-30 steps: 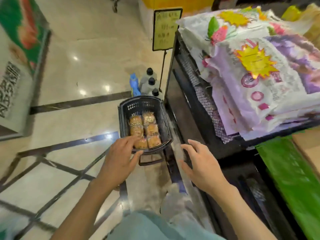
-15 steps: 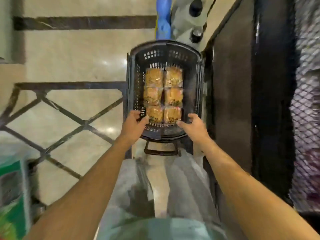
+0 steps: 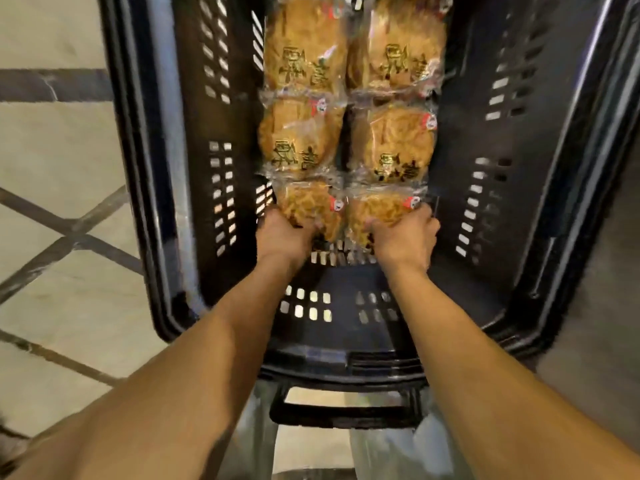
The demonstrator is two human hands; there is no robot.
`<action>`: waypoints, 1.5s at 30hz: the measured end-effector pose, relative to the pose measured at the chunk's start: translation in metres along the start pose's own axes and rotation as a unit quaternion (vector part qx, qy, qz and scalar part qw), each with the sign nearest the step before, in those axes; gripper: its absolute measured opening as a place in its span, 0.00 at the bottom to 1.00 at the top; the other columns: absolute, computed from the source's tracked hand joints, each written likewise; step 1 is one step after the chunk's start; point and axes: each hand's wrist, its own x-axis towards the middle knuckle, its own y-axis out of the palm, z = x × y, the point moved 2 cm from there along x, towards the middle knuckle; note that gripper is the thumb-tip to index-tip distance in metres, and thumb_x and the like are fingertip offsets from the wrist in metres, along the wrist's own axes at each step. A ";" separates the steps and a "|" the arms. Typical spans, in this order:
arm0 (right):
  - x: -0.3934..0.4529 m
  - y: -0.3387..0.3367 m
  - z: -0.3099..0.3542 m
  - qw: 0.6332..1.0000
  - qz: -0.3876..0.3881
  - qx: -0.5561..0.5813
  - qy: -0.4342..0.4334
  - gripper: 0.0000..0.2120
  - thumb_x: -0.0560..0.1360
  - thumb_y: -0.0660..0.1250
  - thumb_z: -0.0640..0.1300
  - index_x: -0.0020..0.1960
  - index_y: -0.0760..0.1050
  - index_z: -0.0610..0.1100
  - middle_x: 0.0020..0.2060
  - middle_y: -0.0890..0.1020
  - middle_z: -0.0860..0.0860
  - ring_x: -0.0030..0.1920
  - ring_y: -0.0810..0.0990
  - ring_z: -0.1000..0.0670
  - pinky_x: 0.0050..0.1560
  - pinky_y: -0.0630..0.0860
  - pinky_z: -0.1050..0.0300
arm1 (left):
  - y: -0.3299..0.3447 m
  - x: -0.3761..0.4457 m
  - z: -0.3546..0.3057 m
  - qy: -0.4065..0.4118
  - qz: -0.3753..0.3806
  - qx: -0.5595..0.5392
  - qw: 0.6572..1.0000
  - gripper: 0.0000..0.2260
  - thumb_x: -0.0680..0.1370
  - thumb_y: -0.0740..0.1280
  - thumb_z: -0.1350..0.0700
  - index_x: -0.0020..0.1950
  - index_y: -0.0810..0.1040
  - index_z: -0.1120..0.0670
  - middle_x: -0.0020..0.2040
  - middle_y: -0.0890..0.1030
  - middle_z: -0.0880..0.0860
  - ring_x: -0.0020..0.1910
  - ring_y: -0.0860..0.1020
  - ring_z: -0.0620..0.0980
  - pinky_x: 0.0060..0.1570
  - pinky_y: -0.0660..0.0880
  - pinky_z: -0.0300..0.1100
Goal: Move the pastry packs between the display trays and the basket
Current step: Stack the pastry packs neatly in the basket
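Beige stone floor (image 3: 62, 161) with dark inlaid lines lies left of a black slotted plastic basket (image 3: 194, 168). Inside it, six clear-wrapped golden round pastry packs with dark printed characters lie flat in two columns of three. The left hand (image 3: 282, 233), arm reaching straight in, curls its fingers round the near edge of the near-left pastry pack (image 3: 304, 206). Beside it, the right hand (image 3: 405, 237) has the same grip on the near-right pastry pack (image 3: 377, 211). The middle packs (image 3: 391, 140) and far ones (image 3: 304, 46) lie just beyond both grips.
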 end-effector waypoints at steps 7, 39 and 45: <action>-0.009 -0.004 -0.003 1.000 -0.014 0.019 0.005 0.30 0.73 0.77 0.53 0.66 0.66 0.43 0.64 0.71 0.43 0.65 0.72 0.39 0.64 0.70 0.44 | 0.004 -0.016 -0.002 0.023 -0.089 0.045 0.995 0.30 0.74 0.76 0.45 0.69 0.66 0.55 0.64 0.76 0.58 0.64 0.74 0.62 0.62 0.73 0.58; -0.646 -0.713 -0.503 0.712 -0.556 0.412 -0.119 0.20 0.69 0.77 0.33 0.51 0.76 0.53 0.40 0.84 0.62 0.41 0.81 0.59 0.46 0.75 0.66 | 0.142 -1.050 -0.228 0.879 0.284 0.281 0.261 0.21 0.70 0.78 0.47 0.59 0.72 0.42 0.44 0.80 0.44 0.46 0.79 0.49 0.42 0.68 0.45; -0.541 -0.745 -0.676 0.801 -0.505 0.323 -0.001 0.19 0.67 0.77 0.53 0.55 0.75 0.61 0.50 0.84 0.60 0.53 0.82 0.53 0.56 0.77 0.45 | 0.346 -1.090 -0.205 0.856 0.158 0.477 0.125 0.21 0.76 0.73 0.50 0.64 0.68 0.51 0.57 0.81 0.54 0.58 0.78 0.59 0.48 0.71 0.48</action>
